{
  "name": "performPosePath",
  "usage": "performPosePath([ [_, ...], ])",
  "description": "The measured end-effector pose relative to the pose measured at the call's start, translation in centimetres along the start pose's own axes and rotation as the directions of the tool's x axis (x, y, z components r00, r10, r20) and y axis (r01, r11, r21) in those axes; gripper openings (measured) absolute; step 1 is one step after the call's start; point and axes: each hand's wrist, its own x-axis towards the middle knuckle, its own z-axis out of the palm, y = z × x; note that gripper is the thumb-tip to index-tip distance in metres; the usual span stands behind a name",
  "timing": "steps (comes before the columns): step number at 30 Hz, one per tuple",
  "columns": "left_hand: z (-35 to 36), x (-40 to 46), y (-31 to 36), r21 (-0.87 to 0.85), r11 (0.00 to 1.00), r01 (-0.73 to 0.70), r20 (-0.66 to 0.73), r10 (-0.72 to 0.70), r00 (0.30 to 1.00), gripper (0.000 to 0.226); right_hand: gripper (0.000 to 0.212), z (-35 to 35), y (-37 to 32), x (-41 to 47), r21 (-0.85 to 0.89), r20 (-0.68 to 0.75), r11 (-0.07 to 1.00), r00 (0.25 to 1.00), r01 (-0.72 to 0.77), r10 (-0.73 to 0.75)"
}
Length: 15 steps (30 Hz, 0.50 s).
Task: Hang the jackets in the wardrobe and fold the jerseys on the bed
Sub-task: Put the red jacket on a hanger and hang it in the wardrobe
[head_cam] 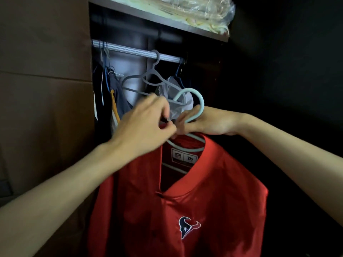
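A rail (pixel 133 51) crosses the wardrobe (pixel 46 89); a grey hanger (pixel 148 78) and dark clothes (pixel 111 84) hang from it. Above, a shelf (pixel 167 23) carries a plastic bag (pixel 200 12) of pale fabric.

I see a shiny red satin jacket (pixel 213 191) with a navy, white and red bull-head crest (pixel 188 227) on its chest and a white label with dark print (pixel 184 157) inside the collar. It sits on a pale mint-green plastic hanger (pixel 196 101). Farther in, a grey plastic hanger (pixel 148 78) hooks over a ribbed silver metal rail (pixel 133 51). At the far left I make out a mustard-yellow strip of cloth (pixel 115 108) and a thin blue hanger (pixel 106 78). On the shelf above lies a clear plastic bag of pale yellow fabric (pixel 202 12). The wardrobe side panel (pixel 46 80) on the left is dull brown.
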Motion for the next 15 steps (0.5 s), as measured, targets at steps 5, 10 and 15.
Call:
performPosePath([
  [5,-0.9,2.8,-2.0,-0.116,0.993,0.039,0.435,0.015,0.9,0.011,0.021,0.0,-0.3,-0.7,-0.015,0.077,0.998,0.995,0.068,-0.067],
  [10,-1.1,3.9,-2.1,-0.268,0.95,0.158,0.623,0.046,0.781,0.018,0.019,-0.4,0.1,-1.7,0.002,0.068,0.998,0.996,0.055,-0.055],
  [15,0.1,4.6,-0.8,-0.211,0.967,0.141,0.566,0.003,0.825,0.009,0.019,-0.6,0.6,-2.1,0.007,-0.002,0.998,0.998,0.064,-0.064],
])
